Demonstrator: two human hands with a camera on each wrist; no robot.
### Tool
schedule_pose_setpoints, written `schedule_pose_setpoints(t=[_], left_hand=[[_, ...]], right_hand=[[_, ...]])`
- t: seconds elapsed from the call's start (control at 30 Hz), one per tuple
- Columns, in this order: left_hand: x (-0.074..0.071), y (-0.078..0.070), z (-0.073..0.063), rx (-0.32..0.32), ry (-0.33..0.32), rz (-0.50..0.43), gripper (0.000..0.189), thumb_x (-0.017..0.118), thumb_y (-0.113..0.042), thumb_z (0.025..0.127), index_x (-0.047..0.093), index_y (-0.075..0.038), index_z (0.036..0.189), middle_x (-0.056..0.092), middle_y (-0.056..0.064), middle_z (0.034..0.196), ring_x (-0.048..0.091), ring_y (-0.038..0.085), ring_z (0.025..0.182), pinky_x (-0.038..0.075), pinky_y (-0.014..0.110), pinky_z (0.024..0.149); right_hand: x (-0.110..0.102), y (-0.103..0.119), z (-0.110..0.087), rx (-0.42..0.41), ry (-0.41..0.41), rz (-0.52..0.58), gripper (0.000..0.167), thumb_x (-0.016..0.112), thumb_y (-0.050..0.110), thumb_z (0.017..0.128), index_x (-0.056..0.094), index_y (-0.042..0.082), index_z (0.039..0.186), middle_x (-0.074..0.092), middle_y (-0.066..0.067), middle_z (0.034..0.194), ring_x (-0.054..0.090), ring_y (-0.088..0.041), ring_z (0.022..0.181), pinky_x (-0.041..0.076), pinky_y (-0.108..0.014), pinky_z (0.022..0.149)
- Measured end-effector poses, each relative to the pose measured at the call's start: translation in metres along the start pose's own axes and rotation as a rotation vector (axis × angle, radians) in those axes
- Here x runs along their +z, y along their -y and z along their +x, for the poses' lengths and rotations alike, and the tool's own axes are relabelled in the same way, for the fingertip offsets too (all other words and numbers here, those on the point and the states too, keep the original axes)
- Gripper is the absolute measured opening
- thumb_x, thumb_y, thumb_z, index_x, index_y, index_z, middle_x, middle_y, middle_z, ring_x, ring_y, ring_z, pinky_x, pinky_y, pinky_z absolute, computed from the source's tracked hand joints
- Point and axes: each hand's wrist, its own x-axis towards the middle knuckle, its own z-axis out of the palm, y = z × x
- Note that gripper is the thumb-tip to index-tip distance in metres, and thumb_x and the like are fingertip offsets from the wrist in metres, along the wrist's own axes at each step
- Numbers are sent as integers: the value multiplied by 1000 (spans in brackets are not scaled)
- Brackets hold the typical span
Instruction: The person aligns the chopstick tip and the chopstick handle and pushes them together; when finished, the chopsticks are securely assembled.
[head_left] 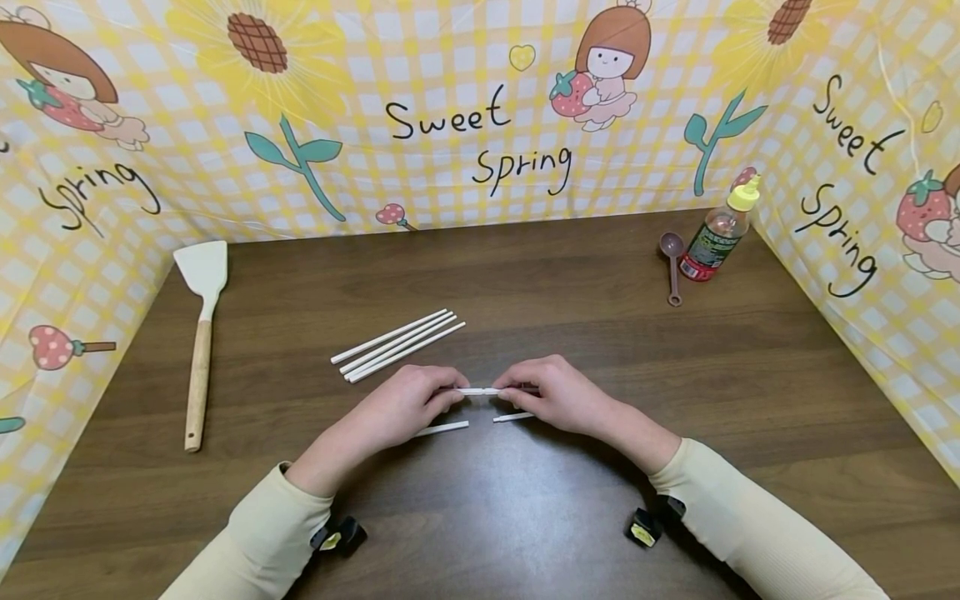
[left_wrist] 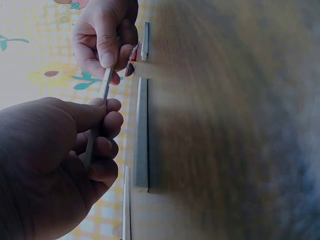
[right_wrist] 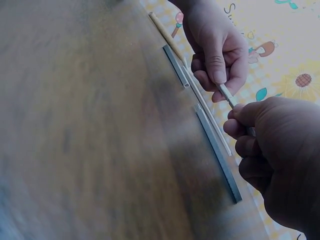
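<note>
My left hand (head_left: 414, 402) and right hand (head_left: 557, 397) face each other above the table, holding a thin white stick (head_left: 474, 391) between them. Each pinches one side with thumb and fingers. A notch or joint shows mid-length; I cannot tell if it is one stick or two pieces meeting. Under my left hand lies a short white stick piece (head_left: 450, 428), partly covered by it. Another piece (head_left: 512, 417), with a narrower left tip, lies below my right hand. Past my left hand, several longer white sticks (head_left: 397, 340) lie side by side, slanting.
A white spatula (head_left: 201, 333) with a wooden handle lies at the left. At the back right stand a yellow-capped bottle (head_left: 716, 237) and, beside it, a brown measuring spoon (head_left: 672, 262) lying flat. Patterned cloth (head_left: 450, 67) walls the table's back and sides.
</note>
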Motion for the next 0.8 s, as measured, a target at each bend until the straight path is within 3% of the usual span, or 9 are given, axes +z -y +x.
schedule_pose_setpoints(t=[0.8], left_hand=[[0,-3,0,-7,14,1,6,68,-9,97,72,-10,101,67,-5,88,56,7,75,48,28,71]], right_hand=[[1,-1,-1,3,9,-4,10,68,12,98,76,10,103,72,5,95,59,-5,79,50,-25,70]])
